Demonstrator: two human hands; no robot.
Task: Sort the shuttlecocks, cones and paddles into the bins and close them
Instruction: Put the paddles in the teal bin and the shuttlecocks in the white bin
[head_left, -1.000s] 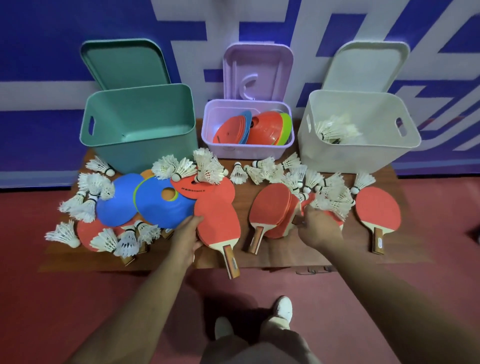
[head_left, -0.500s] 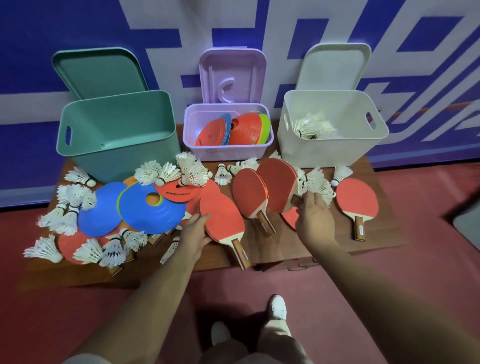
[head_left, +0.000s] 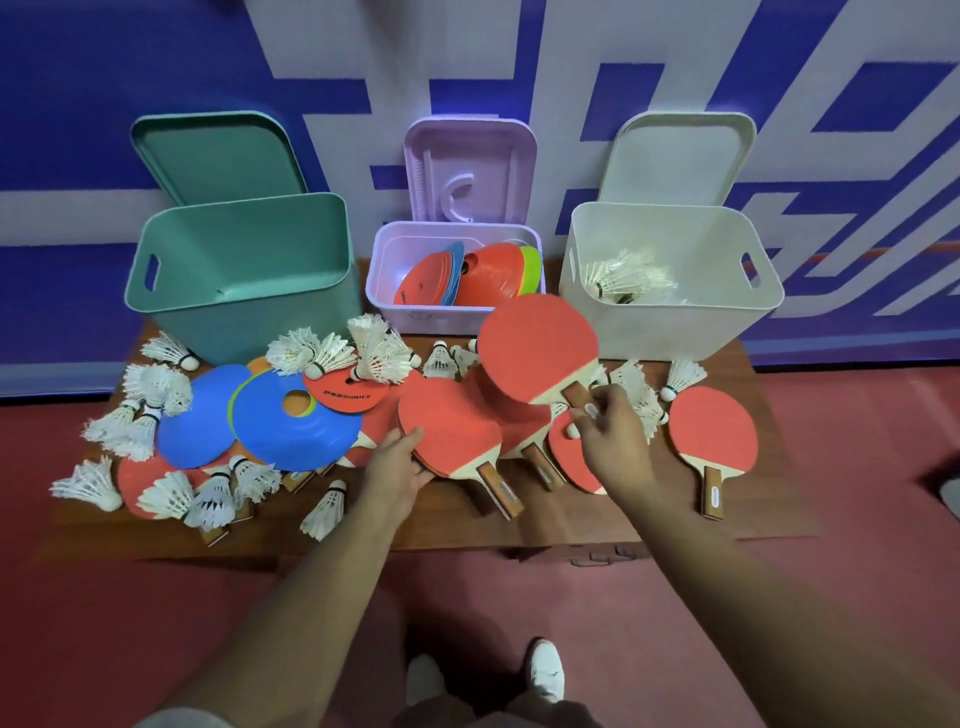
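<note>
Left of the purple bin (head_left: 415, 312), the green bin (head_left: 270, 322) is sitting open on the worktop (head_left: 649, 519), with its lid (head_left: 218, 156) leaning on the wall behind. In front of it, loose shuttlecocks (head_left: 150, 384) and blue cones (head_left: 296, 431) are lying all over the place. The left hand (head_left: 400, 467) is reaching in below and left of the purple bin, fingers lying pretty straight on the edge of a flat paddle (head_left: 452, 436). That grip looks loose and apart, though honestly the thumb is hard to make out. The purple bin itself is holding a stack of cones (head_left: 483, 275) on edge. Right in front of it, the right hand (head_left: 613, 436) is holding the raised paddle (head_left: 540, 348) off the worktop, grip clamped on the wooden handle. Right of the purple bin, the white bin (head_left: 665, 332) is standing open with a pile of shuttlecocks (head_left: 623, 275) inside, and a lone paddle (head_left: 711, 431) is lying in front.
</note>
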